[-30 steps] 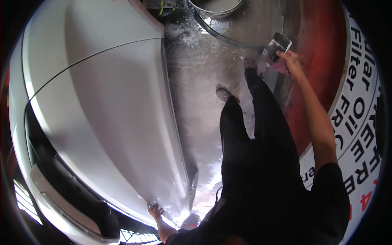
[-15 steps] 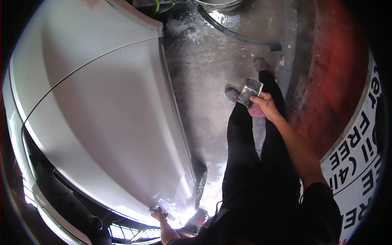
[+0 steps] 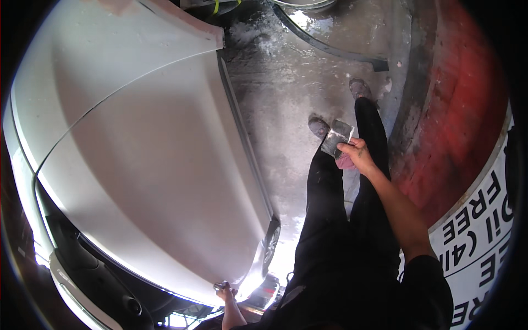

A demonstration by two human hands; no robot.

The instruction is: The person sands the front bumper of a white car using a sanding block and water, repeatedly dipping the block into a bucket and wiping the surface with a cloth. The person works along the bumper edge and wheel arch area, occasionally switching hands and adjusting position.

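My right hand (image 3: 360,156) is closed on a flat, dark grey rectangular piece (image 3: 338,135) with pale smears, the thumb lying on top. I cannot tell whether it is a sanding sheet or a spreader. A pink cloth (image 3: 345,161) is bunched under the same hand. At the lower middle, my left hand (image 3: 226,292) is beside the edge of a pale silver car body panel (image 3: 159,148). Its fingers are curled round a small greyish thing (image 3: 220,285), too small to name. Whether that thing touches the panel is hard to see.
A car wheel (image 3: 271,242) shows below the panel's right edge. On the wet-looking floor (image 3: 264,104) lies a curved dark strip (image 3: 330,49), near a round container (image 3: 305,4). To the right stand a red surface (image 3: 456,110) and a white lettered board (image 3: 473,231).
My view has shifted slightly. The right hand, still gripping the flat piece and cloth, appears a little lower. The left hand appears slightly farther right and lower, along the panel's edge.
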